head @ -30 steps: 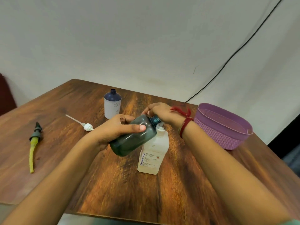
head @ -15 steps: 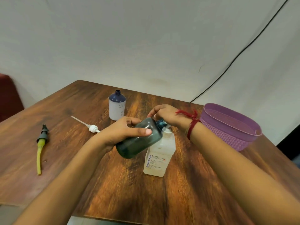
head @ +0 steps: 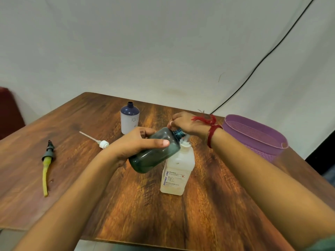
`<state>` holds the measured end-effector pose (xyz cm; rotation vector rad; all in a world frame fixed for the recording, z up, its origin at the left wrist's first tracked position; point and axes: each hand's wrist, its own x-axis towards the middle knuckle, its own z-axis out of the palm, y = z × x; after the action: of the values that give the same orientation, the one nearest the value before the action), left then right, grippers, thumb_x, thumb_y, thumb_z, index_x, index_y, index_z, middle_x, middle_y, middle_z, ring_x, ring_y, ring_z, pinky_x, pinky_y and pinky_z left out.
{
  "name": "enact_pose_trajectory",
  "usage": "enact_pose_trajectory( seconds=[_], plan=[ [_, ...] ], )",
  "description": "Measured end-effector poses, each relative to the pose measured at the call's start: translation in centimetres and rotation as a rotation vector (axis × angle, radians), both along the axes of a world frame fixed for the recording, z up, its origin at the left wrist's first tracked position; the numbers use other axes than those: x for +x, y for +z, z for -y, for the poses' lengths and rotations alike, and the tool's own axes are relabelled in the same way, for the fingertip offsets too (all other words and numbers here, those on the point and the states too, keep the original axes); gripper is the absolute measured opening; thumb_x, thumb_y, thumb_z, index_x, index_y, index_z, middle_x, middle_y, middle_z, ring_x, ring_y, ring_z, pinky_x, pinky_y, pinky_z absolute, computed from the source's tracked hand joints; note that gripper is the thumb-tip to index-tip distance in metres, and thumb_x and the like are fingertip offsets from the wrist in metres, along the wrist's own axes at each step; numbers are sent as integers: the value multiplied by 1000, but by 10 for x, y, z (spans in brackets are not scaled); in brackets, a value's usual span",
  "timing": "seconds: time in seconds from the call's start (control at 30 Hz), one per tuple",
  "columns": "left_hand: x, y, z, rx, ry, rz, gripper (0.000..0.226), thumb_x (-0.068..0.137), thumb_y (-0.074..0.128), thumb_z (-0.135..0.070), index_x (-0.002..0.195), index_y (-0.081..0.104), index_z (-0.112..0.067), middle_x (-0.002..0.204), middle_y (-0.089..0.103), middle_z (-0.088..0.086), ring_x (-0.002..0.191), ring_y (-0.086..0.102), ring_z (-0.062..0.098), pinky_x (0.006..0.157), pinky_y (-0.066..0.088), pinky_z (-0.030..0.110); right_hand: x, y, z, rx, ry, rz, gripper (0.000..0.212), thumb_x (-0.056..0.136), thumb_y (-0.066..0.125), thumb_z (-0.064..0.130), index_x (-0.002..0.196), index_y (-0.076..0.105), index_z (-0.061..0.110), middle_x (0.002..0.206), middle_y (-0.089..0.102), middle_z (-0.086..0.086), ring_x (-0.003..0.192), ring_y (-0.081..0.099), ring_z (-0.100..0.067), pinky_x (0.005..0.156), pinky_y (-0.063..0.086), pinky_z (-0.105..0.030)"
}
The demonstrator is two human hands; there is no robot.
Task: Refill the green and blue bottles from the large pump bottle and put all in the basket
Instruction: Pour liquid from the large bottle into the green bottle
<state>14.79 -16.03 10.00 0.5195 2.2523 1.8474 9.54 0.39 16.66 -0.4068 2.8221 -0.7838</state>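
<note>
My left hand [head: 137,144] grips the translucent green bottle [head: 154,153], tilted with its open neck up and to the right, against the pump spout. The large white pump bottle [head: 176,171] stands upright mid-table, just below that neck. My right hand [head: 186,123], with a red thread at the wrist, rests curled on the pump head, which it hides. The blue-and-white bottle [head: 129,118] stands uncapped farther back. The purple basket [head: 257,136] sits at the right.
A white pump cap with its tube [head: 98,141] lies on the wooden table [head: 126,205] left of my hands. A dark cap with a yellow-green tube [head: 47,163] lies near the left edge. A black cable [head: 262,60] runs down the wall behind.
Hands and bottles keep their pose; only the camera view has shifted slightly, so everything sits a little more to the right in the frame.
</note>
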Motion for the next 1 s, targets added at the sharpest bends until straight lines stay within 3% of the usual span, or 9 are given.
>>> enact_pose_trajectory(
  seconds=[0.1,0.23,0.3,0.37,0.57,0.67,0.77,0.9,1.0],
  plan=[
    [1,-2,0,-19,4,-4,81,36,81,-71,92,70,-13,91,73,8,83,69,22,77,53,35,6,-8,-2,-101,-16,83,26,97,39,8,101,65,5,91,56,-2,81,51,-16,67,44,-23],
    [4,3,-2,-36,1,-4,84,34,80,-72,93,70,-12,90,72,9,80,68,20,73,54,29,10,-4,-3,14,9,55,30,100,37,11,108,63,1,109,58,-13,95,55,-25,83,49,-32],
    [7,8,-2,-30,-1,2,74,39,81,-65,90,70,-13,87,72,5,76,68,17,69,54,24,9,3,-1,42,14,51,30,102,34,13,97,62,3,100,59,-9,92,55,-23,88,49,-31],
    [7,11,-2,-35,6,1,68,47,76,-56,95,69,-9,89,72,6,77,68,18,70,54,25,6,4,0,41,-1,43,31,102,35,14,80,56,10,84,53,-1,79,52,-16,75,48,-24],
    [8,5,-4,-31,12,28,82,32,81,-70,90,70,-14,87,72,5,76,68,16,67,53,22,9,-6,-4,47,9,9,28,98,39,11,108,64,1,119,59,-15,94,52,-23,83,48,-31],
    [7,6,-4,0,20,21,74,37,82,-65,89,70,-15,84,72,3,76,68,16,66,54,21,4,2,-1,47,15,9,31,100,38,14,115,61,-1,111,59,-12,92,52,-20,85,48,-29],
    [6,3,-1,-5,13,1,81,36,80,-71,92,70,-14,89,73,6,79,68,19,69,54,23,1,-4,-1,11,10,14,28,100,38,13,107,63,2,92,56,-1,83,52,-17,70,46,-24],
    [5,2,0,-38,22,3,92,31,80,-74,95,69,-8,94,71,13,81,68,22,71,53,28,-1,-15,-5,5,-61,-104,23,93,43,20,82,63,26,97,65,-1,89,61,-23,87,52,-44],
    [4,7,1,-48,15,-3,91,31,78,-76,94,69,-11,92,72,10,81,68,21,72,54,27,-1,-5,-2,27,-21,-23,24,97,44,20,102,65,12,101,64,-7,87,58,-21,85,50,-38]
  ],
)
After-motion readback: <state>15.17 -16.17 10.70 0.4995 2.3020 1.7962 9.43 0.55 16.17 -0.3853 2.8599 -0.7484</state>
